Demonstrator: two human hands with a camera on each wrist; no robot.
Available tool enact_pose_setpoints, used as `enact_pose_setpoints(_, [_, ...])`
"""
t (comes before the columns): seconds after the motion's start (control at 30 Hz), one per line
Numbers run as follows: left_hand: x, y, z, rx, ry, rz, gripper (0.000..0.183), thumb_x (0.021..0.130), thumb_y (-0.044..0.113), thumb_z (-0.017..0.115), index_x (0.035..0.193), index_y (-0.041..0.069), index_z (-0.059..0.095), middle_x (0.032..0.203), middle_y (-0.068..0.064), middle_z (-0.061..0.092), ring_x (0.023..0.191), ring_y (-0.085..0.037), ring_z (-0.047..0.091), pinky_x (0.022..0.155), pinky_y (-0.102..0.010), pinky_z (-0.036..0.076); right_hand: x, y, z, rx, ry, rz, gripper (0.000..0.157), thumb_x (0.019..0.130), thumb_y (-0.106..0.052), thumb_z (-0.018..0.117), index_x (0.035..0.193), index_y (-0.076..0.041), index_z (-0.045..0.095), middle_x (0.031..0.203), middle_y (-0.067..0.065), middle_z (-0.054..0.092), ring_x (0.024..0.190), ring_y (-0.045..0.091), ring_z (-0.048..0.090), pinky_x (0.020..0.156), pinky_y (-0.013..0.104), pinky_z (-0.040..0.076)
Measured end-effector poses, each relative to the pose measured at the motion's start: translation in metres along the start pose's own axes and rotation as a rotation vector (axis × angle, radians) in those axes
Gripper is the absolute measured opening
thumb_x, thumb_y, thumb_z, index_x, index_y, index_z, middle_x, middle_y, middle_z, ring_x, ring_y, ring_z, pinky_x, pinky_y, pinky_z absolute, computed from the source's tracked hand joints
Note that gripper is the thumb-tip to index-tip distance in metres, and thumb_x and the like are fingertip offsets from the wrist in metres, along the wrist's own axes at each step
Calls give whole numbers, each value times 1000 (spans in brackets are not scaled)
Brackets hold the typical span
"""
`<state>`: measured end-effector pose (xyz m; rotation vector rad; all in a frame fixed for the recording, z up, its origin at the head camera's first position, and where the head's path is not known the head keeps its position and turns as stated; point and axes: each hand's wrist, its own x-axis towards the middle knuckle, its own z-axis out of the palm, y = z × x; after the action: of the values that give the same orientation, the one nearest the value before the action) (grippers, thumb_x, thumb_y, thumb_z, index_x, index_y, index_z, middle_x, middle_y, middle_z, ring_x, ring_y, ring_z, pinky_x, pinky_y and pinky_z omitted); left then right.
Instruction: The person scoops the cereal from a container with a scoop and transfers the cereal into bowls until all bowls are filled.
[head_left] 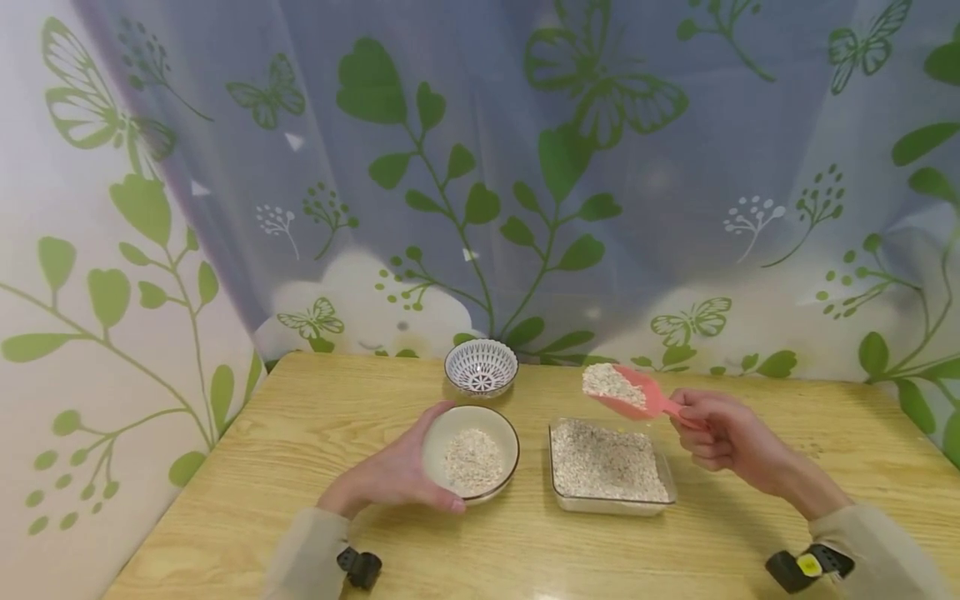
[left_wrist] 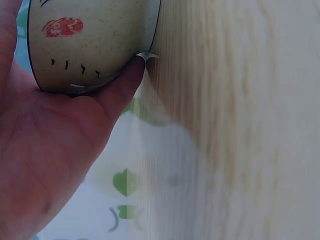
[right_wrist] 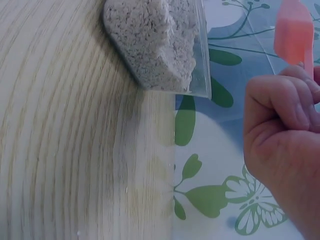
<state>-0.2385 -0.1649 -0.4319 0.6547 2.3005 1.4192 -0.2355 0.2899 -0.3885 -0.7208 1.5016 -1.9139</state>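
My right hand [head_left: 738,437] grips the handle of a pink scoop [head_left: 651,392] heaped with pale oat flakes [head_left: 611,383]. The scoop is raised above the back right part of a clear rectangular container [head_left: 615,505], which is filled with the same flakes; in the right wrist view the container [right_wrist: 205,75] shows beside the curled fingers. My left hand [head_left: 405,462] holds a cream bowl [head_left: 510,479] with a dark rim, thumb at the near side and fingers round the left side. Some flakes lie in the bottom of this bowl. Red and black marks show on the bowl's outer wall [left_wrist: 100,45] in the left wrist view.
A small black-and-white patterned bowl [head_left: 482,368] stands behind the cream bowl, near the table's back edge. The wooden table [head_left: 247,467] meets a curtain [head_left: 645,192] printed with green leaves and butterflies at the back and left.
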Motion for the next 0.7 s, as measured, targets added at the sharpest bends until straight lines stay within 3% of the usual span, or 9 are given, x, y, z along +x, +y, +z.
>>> enact_pose_setpoints(0.23, [2,-2,1,-1,-20,3,138,63,28,98,164,13,6,154,-18,41,137,-36,47,118,-62,36,8,0,10,-83,59,14,28,108,-6,26,88,-14,44,65,2,21,50,17,11,44,37,4])
enact_pose_setpoints(0.7, [2,0,2,1,-28,-7,136,64,28,97,164,16,6,154,-17,41,138,-35,46,119,-62,34,31,-4,38,-217,133,80,14,107,-10,40,97,-10,49,63,-4,26,49,15,11,44,37,5])
